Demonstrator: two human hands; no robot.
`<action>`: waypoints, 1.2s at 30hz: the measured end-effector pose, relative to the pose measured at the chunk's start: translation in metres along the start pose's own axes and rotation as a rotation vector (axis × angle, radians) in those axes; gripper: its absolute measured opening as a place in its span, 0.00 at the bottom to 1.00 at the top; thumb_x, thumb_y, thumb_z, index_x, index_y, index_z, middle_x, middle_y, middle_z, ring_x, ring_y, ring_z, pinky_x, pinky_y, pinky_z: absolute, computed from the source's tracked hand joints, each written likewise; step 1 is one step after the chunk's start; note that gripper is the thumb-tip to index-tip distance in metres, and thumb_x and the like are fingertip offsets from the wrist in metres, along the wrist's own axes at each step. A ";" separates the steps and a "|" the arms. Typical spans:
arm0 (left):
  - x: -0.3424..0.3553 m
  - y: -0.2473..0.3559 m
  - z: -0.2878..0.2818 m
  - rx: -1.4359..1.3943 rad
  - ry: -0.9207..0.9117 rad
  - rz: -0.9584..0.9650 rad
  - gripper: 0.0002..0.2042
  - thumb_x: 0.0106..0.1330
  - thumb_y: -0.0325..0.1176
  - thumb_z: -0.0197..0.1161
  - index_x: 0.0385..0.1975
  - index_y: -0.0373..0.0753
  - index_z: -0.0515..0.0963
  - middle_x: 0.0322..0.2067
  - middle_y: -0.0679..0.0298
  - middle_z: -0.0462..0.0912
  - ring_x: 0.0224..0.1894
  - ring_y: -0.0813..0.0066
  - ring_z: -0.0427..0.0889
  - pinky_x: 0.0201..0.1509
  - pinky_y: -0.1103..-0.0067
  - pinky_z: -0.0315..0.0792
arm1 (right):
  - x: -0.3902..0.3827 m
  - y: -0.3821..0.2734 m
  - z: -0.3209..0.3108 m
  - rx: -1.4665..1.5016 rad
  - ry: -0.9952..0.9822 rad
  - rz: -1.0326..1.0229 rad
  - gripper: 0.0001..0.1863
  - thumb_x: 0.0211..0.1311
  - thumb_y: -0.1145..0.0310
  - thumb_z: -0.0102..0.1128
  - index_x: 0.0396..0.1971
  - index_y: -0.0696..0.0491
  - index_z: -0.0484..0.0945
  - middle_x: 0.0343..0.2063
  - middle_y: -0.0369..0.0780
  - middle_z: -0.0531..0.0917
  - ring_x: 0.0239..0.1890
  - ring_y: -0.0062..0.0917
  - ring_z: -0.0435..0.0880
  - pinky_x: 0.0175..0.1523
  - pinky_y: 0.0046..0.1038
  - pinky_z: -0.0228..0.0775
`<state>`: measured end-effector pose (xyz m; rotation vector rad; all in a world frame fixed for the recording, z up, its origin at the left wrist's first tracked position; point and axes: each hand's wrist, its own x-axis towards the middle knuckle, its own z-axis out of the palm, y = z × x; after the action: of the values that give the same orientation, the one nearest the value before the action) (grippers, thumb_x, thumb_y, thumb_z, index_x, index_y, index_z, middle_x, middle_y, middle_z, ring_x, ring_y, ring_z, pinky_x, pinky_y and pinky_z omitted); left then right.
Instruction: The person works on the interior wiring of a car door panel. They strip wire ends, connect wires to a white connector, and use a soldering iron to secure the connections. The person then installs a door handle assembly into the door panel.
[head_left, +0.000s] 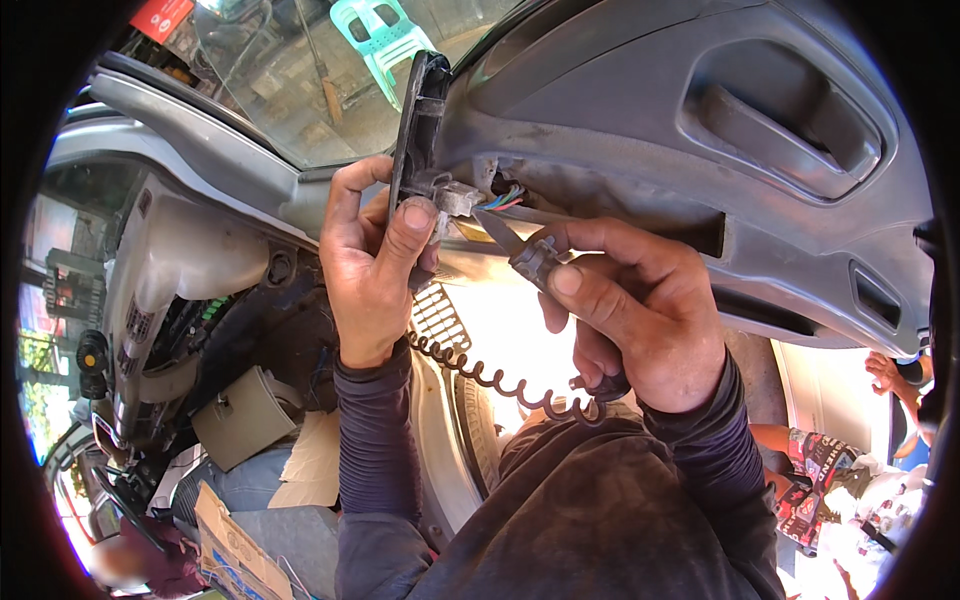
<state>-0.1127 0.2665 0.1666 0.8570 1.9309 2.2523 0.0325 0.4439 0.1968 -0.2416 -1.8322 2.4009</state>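
Observation:
My left hand [365, 260] is closed around a long black plastic switch panel [420, 130], held upright beside the car door. A pale, dirty wire connector [457, 197] sits at the panel, with thin green, blue and red wires [503, 198] running toward an opening in the door. My right hand [650, 310] grips a small knife [515, 245], its blade tip close to the wires by the connector; contact cannot be made out. A black coiled cord [500, 380] hangs between my hands, one end reaching a dark handle [605, 388] under my right fingers.
The grey door trim [600, 120] spans the upper right, with a recessed pull handle [770, 140]. Left are the dashboard [200, 240] and a loose beige panel [243, 418]. A mint plastic chair [380, 40] stands beyond the window. Another person's hand [882, 373] shows far right.

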 end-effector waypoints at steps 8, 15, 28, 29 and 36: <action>-0.001 0.000 -0.003 -0.031 -0.012 -0.006 0.25 0.70 0.38 0.72 0.59 0.36 0.69 0.29 0.66 0.79 0.25 0.83 0.73 0.29 0.85 0.66 | 0.000 0.003 0.000 0.045 0.002 -0.022 0.17 0.73 0.73 0.59 0.56 0.66 0.77 0.25 0.41 0.82 0.12 0.13 0.70 0.18 0.17 0.64; 0.000 0.002 -0.002 -0.007 -0.007 -0.004 0.27 0.69 0.38 0.72 0.61 0.36 0.67 0.29 0.66 0.78 0.25 0.82 0.72 0.29 0.84 0.67 | 0.000 0.003 0.001 0.024 0.002 -0.020 0.17 0.73 0.71 0.61 0.56 0.66 0.77 0.25 0.41 0.82 0.12 0.13 0.70 0.18 0.17 0.64; 0.003 -0.003 -0.005 -0.050 0.000 0.015 0.27 0.68 0.38 0.73 0.60 0.29 0.72 0.31 0.65 0.81 0.26 0.82 0.73 0.30 0.84 0.67 | 0.001 0.003 -0.001 0.037 -0.015 -0.012 0.17 0.73 0.71 0.61 0.55 0.65 0.77 0.25 0.41 0.83 0.12 0.13 0.70 0.17 0.18 0.63; 0.003 -0.004 -0.004 -0.079 -0.007 0.027 0.27 0.67 0.38 0.74 0.59 0.29 0.73 0.32 0.64 0.83 0.26 0.83 0.73 0.30 0.85 0.67 | 0.001 0.002 -0.001 0.038 -0.014 -0.010 0.17 0.73 0.71 0.61 0.55 0.65 0.77 0.25 0.41 0.83 0.12 0.13 0.71 0.17 0.18 0.63; 0.001 -0.005 -0.003 -0.055 0.011 0.009 0.26 0.69 0.39 0.72 0.59 0.30 0.72 0.31 0.65 0.81 0.26 0.82 0.72 0.29 0.83 0.67 | 0.001 0.001 -0.002 0.035 -0.016 0.007 0.17 0.73 0.71 0.61 0.55 0.65 0.77 0.25 0.41 0.83 0.12 0.13 0.70 0.18 0.17 0.63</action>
<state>-0.1161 0.2656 0.1625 0.8497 1.8635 2.3085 0.0324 0.4456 0.1948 -0.2258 -1.7966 2.4446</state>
